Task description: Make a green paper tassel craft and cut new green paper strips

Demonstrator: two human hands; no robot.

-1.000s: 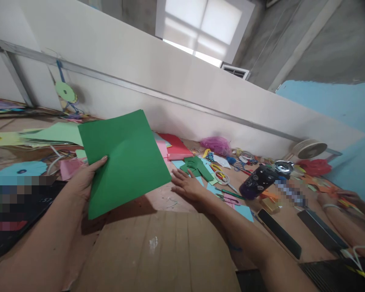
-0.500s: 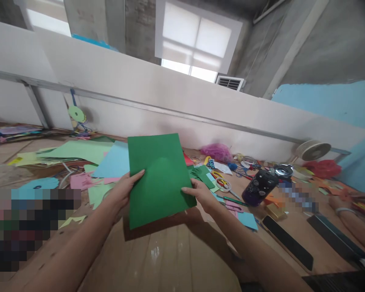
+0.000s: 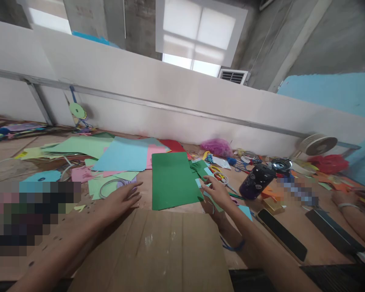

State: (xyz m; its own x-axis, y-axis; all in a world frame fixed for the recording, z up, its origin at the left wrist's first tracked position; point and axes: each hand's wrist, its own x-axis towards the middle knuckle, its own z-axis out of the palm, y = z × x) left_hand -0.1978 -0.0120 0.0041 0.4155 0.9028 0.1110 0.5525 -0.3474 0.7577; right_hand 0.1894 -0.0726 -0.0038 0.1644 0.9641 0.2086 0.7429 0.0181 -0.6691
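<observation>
The green sheet (image 3: 174,182) lies flat on the table (image 3: 145,195). Our left hand (image 3: 123,199) is spread, empty, beside it; whether our right hand (image 3: 216,193) pinches the blue scrap (image 3: 198,183) it partly hides, we cannot tell. Pixelation masks the near left.

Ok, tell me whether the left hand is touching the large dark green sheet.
Apart. The head view shows a strip of tabletop between the left hand and the near side edge of the large dark green sheet.
</observation>
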